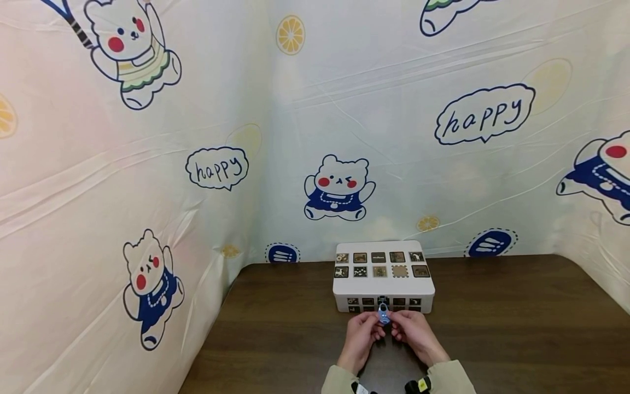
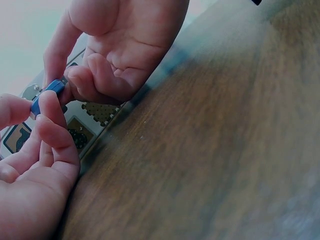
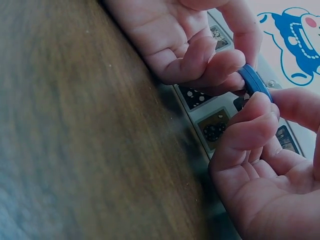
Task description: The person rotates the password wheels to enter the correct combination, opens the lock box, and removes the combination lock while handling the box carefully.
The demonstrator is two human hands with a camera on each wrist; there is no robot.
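A small blue padlock is at the dark latch on the front of a white box, its shackle end toward the latch. My left hand pinches the padlock from the left between thumb and fingertips. From the other side, my right hand pinches it too. In the left wrist view the blue padlock body sits between the fingertips of both hands, and the right wrist view shows its edge the same way. Fingers hide part of the lock and the box front.
Dark picture squares cover the box's lid and front. The box stands toward the back of a brown wooden table. Behind and left hangs a pale curtain printed with bears and "happy" bubbles. Dark straps show by the sleeves.
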